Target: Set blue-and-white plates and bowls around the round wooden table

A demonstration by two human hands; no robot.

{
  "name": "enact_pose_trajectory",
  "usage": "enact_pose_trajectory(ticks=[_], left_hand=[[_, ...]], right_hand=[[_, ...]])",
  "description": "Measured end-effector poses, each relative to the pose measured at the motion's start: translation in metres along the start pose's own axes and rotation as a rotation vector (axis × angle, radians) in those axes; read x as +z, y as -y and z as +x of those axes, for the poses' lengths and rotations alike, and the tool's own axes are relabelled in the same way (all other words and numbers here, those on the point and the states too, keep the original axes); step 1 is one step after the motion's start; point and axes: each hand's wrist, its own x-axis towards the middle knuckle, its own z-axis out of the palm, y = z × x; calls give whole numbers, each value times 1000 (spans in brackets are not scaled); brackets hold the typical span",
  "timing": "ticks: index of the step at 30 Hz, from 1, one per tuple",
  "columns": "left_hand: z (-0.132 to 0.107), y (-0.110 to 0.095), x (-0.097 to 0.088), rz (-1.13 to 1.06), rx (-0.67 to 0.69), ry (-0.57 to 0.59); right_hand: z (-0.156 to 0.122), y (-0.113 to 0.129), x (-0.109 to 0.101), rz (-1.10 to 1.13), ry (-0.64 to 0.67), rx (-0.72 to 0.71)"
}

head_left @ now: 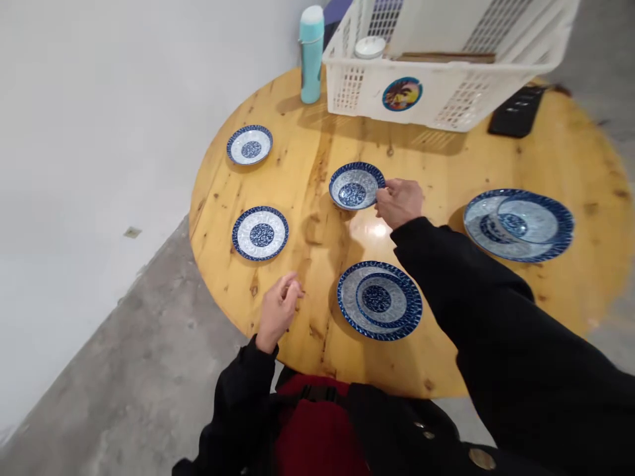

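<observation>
My right hand [399, 201] pinches the right rim of a small blue-and-white bowl [354, 187] near the middle of the round wooden table. Whether the bowl rests on the wood or hangs just above it, I cannot tell. Over the table's near left edge, my left hand [279, 309] has its fingers loosely curled in and nothing in them. The closest dish to it is a small patterned plate [261, 233]. In front of my body lies a larger plate [352, 305] with a smaller patterned dish [378, 299] nested in it.
Another small plate [250, 145] sits far left. At right, a large plate [555, 225] carries a bowl [496, 225]. A white plastic basket [357, 89] holding a small white dish [370, 47] stands at the back, between a turquoise bottle [311, 63] and a black flat object [517, 112].
</observation>
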Motion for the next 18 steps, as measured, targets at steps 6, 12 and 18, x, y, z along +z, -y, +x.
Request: enact_pose_trajectory(ticks=[6, 12, 18], left_hand=[[30, -18, -5, -100, 16, 73], [37, 1, -22, -19, 69, 235], [90, 21, -85, 187, 194, 277]], right_hand=[[-95, 23, 3, 49, 134, -142], [-155, 36, 31, 50, 187, -140], [-151, 83, 91, 256, 111, 96]])
